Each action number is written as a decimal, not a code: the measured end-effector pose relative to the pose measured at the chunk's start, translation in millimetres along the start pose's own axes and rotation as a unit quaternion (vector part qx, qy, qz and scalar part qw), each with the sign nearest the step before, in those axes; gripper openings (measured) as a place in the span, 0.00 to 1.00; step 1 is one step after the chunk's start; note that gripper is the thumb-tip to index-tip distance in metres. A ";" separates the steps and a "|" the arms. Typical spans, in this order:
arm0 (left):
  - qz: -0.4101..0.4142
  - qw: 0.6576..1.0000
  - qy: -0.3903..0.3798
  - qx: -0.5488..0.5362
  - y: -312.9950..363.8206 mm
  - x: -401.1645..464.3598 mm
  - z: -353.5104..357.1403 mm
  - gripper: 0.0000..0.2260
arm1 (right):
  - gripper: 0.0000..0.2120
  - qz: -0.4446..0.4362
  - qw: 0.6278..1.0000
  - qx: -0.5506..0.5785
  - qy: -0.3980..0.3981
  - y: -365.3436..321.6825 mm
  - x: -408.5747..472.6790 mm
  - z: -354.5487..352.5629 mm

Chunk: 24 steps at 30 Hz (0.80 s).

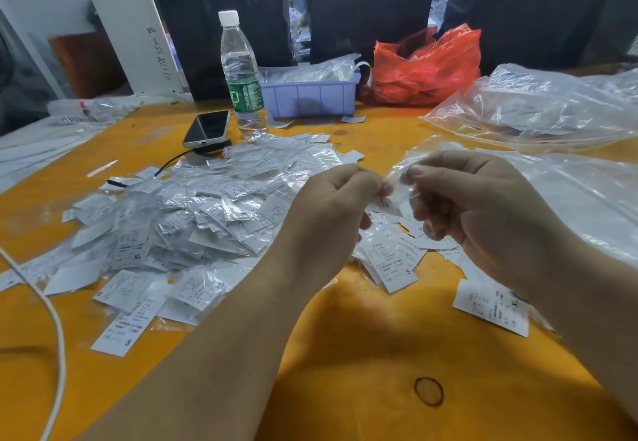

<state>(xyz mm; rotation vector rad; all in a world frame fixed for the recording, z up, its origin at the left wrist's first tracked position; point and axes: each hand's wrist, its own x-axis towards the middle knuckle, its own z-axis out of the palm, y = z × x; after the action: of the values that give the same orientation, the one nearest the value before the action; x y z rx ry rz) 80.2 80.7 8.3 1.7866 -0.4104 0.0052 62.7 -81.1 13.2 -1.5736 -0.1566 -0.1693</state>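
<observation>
My left hand (331, 205) and my right hand (483, 205) are raised over the orange table (345, 354), fingers curled. Between them they pinch a small clear plastic sleeve (397, 185); a white label (383, 204) shows at its lower end. A big heap of bagged white size labels (179, 223) lies to the left of my left hand. Loose white labels (393, 261) lie under and between my hands, marked S or XL.
A water bottle (241, 74), a phone (207, 128) with a dark cable, a lilac tray (310, 95) and a red plastic bag (428, 67) stand at the back. Clear plastic bags (538, 109) cover the right side. A white cable (55, 319) runs down the left. A rubber band (428, 391) lies near the front.
</observation>
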 end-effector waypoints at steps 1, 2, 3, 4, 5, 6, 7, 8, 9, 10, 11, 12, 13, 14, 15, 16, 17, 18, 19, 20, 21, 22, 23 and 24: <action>-0.003 1.000 -0.005 -0.001 -0.5 0.2 0.5 0.13 | 0.08 -0.006 1.000 -0.007 -0.005 0.4 -0.3 0.4; 0.000 1.000 -0.005 0.004 -1.0 0.1 0.9 0.11 | 0.08 -0.009 1.000 -0.009 -0.010 1.3 -0.5 0.3; 0.005 1.000 -0.004 0.011 -1.3 -0.1 1.0 0.09 | 0.09 -0.009 1.000 -0.007 -0.017 2.1 -0.4 -0.2; 0.008 1.000 -0.002 0.014 -1.7 -0.3 0.3 0.07 | 0.09 -0.008 1.000 -0.004 -0.026 3.0 -0.1 -1.0; 0.010 1.000 -0.001 0.008 -2.0 -0.3 -0.5 0.06 | 0.09 -0.004 0.999 -0.003 -0.037 3.6 0.3 -1.8; 0.011 1.000 -0.005 -0.002 -2.0 -0.5 -1.1 0.06 | 0.09 0.000 0.999 -0.003 -0.050 4.5 0.7 -2.1; 0.014 1.000 -0.007 -0.009 -2.3 -1.1 -1.5 0.06 | 0.09 0.003 0.998 -0.003 -0.064 5.2 0.7 -2.2; 0.018 1.000 -0.008 -0.009 -2.2 -1.2 -1.5 0.07 | 0.09 0.005 0.997 -0.003 -0.077 5.7 0.5 -2.5; 0.024 1.000 -0.010 -0.006 -1.7 -1.4 -0.9 0.07 | 0.09 0.004 0.996 -0.003 -0.087 5.8 0.6 -2.4; 0.027 1.000 -0.012 -0.004 -1.1 -1.8 -0.3 0.08 | 0.09 0.002 0.996 -0.006 -0.094 5.9 0.3 -2.7; 0.029 0.999 -0.013 -0.004 -0.8 -2.0 0.0 0.08 | 0.09 -0.001 0.995 -0.011 -0.100 5.7 0.0 -2.5; 0.028 1.000 -0.013 -0.005 -0.2 -2.3 0.0 0.08 | 0.09 -0.003 0.995 -0.018 -0.102 5.7 -0.4 -2.5; 0.026 1.000 -0.011 -0.005 0.1 -2.3 -0.4 0.08 | 0.10 -0.003 0.995 -0.022 -0.101 6.0 -0.6 -2.5; 0.025 1.000 -0.009 -0.006 -0.2 -2.0 -1.2 0.08 | 0.10 0.001 0.995 -0.022 -0.098 6.4 -0.5 -2.7; 0.025 1.000 -0.005 -0.005 -0.7 -1.7 -1.7 0.09 | 0.10 0.008 0.995 -0.018 -0.093 6.4 -0.4 -2.7; 0.026 1.000 0.000 -0.005 -0.9 -1.5 -2.2 0.10 | 0.09 0.014 0.996 -0.014 -0.087 6.3 -0.3 -2.8; 0.028 1.000 0.006 -0.004 -1.1 -1.4 -2.8 0.11 | 0.09 0.020 0.997 -0.012 -0.079 6.0 -0.1 -2.7; 0.031 0.999 0.012 -0.008 -1.4 -1.1 -3.2 0.11 | 0.08 0.024 0.997 -0.012 -0.071 6.0 0.2 -2.7; 0.033 0.999 0.017 -0.014 -1.2 -0.8 -3.6 0.10 | 0.06 0.029 0.998 -0.010 -0.061 5.6 0.7 -2.7; 0.035 0.999 0.022 -0.022 -1.0 -0.5 -3.8 0.10 | 0.04 0.032 0.998 -0.005 -0.052 5.8 1.4 -2.9; 0.038 0.999 0.027 -0.025 -1.2 -0.3 -4.2 0.09 | 0.03 0.035 0.999 0.000 -0.041 5.8 2.0 -2.7; 0.038 0.998 0.032 -0.029 -1.1 -0.4 -4.3 0.07 | 0.05 0.036 0.999 0.003 -0.029 6.4 2.7 -3.3; 0.040 0.998 0.034 -0.032 -1.3 -0.2 -4.6 0.04 | 0.07 0.039 0.999 0.004 -0.015 6.4 3.3 -3.4; 0.038 0.998 0.034 -0.038 -0.8 -0.5 -4.7 0.01 | 0.09 0.041 0.999 0.004 -0.004 6.3 3.8 -3.2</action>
<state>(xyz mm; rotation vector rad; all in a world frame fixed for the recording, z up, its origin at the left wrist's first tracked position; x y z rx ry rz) 80.9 85.5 8.6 1.6915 -0.4237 0.1015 67.7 -84.4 7.9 -1.5700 -0.0984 -0.0986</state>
